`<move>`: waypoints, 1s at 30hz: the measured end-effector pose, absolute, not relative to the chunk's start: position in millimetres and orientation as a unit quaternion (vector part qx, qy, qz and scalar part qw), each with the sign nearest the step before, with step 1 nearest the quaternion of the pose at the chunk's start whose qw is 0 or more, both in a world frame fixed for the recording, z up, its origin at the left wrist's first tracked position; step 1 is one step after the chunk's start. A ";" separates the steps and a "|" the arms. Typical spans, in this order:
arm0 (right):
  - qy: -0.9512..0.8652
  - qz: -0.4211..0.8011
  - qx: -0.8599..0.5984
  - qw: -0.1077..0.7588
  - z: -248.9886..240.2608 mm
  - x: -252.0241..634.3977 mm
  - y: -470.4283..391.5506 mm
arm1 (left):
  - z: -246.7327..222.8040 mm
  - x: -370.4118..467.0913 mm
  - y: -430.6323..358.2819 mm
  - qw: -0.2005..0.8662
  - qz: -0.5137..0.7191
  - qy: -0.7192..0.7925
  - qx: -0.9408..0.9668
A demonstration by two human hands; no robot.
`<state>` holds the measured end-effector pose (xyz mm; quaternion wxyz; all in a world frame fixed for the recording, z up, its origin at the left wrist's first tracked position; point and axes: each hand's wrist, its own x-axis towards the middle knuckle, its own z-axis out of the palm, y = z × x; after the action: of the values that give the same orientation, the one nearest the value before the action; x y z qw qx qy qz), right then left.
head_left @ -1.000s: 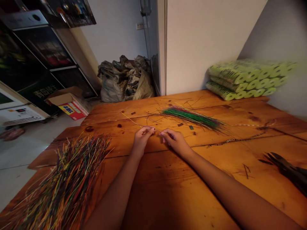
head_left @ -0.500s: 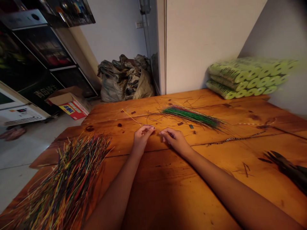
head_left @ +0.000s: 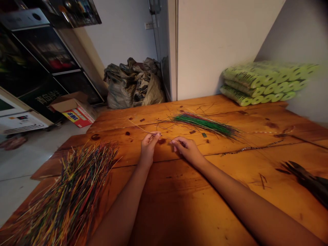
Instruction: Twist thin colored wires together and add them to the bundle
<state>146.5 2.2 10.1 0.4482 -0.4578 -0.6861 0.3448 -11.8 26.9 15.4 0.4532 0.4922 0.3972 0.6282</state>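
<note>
Both of my hands are over the middle of the wooden table (head_left: 166,191), pinching one thin wire (head_left: 166,137) stretched between them. My left hand (head_left: 148,145) grips it between thumb and fingers, and a yellowish length runs out past it to the upper left. At the wire's other end, the fingertips of my right hand (head_left: 186,147) are closed on it. Just beyond my right hand lies a bundle of mostly green wires (head_left: 205,124). A large heap of multicoloured wires (head_left: 77,191) spreads out left of my left forearm.
Dark pliers (head_left: 302,174) lie at the table's right, with a twisted strand (head_left: 252,148) and wire scraps (head_left: 262,181) near them. Packs of green-wrapped rolls (head_left: 261,83) are stacked at the back right. On the floor beyond are filled sacks (head_left: 133,83) and an open carton (head_left: 75,109).
My left hand has slid slightly left, widening the gap between my hands and showing more wire. The loose yellowish end has shifted left and down a little. My right hand stays in place.
</note>
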 end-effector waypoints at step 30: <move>-0.662 0.374 -0.451 0.468 13.7 146.0 3.6 | 17.1 -7.9 26.0 0.476 0.518 0.395 0.591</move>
<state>146.0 3.6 13.7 0.4679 -0.4513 -0.6616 0.3737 -7.9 26.0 17.1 0.4757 0.5907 0.3952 0.5183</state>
